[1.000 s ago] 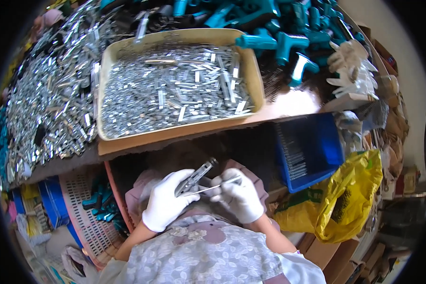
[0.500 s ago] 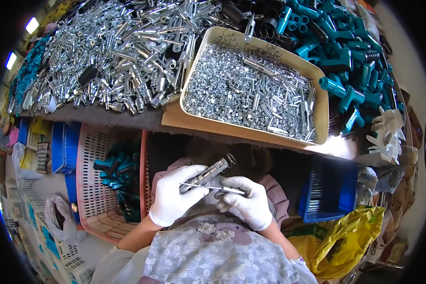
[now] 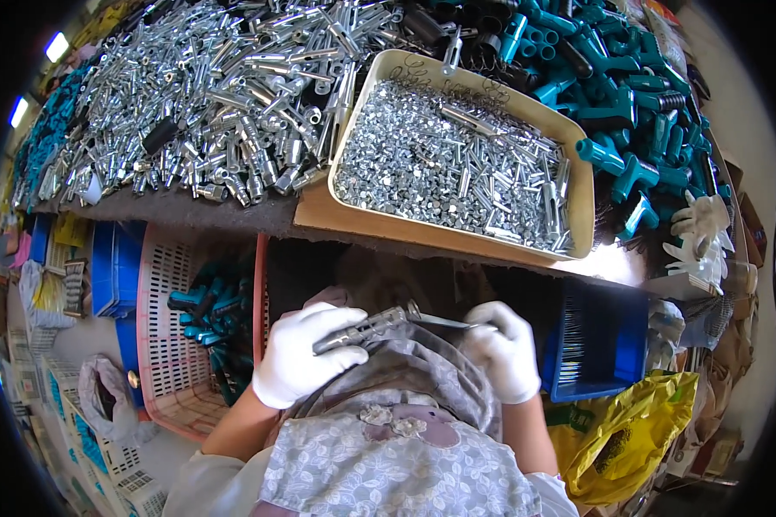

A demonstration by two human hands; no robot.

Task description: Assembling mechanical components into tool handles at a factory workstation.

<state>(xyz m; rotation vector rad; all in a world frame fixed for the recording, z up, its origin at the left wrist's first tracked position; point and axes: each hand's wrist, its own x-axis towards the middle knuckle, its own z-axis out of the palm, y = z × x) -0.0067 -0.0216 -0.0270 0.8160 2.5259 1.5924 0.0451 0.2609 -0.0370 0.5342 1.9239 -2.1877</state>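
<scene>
My left hand (image 3: 293,360), in a white glove, is closed around a slotted silver metal cylinder (image 3: 372,327) above my lap. The cylinder tilts up toward the right, and a small wire coil (image 3: 414,308) shows at its far end. In my gloved right hand (image 3: 507,355), closed fingers grip a thin metal rod-like tool (image 3: 441,321). Its tip reaches left to the coil end of the cylinder; whether they touch, I cannot tell. The tool's other end is hidden in my right hand.
A cream tray (image 3: 457,234) of small metal pieces sits on the bench edge, beside heaped metal tubes (image 3: 207,112) and teal gun-shaped housings (image 3: 612,108). Below stand a pink basket (image 3: 159,345) holding teal parts, a blue bin (image 3: 608,345) and a yellow bag (image 3: 638,439).
My right hand has moved right and away from my left hand. The tool, which lay across the cylinder's near part, now points at its coil end. My left hand has shifted slightly left.
</scene>
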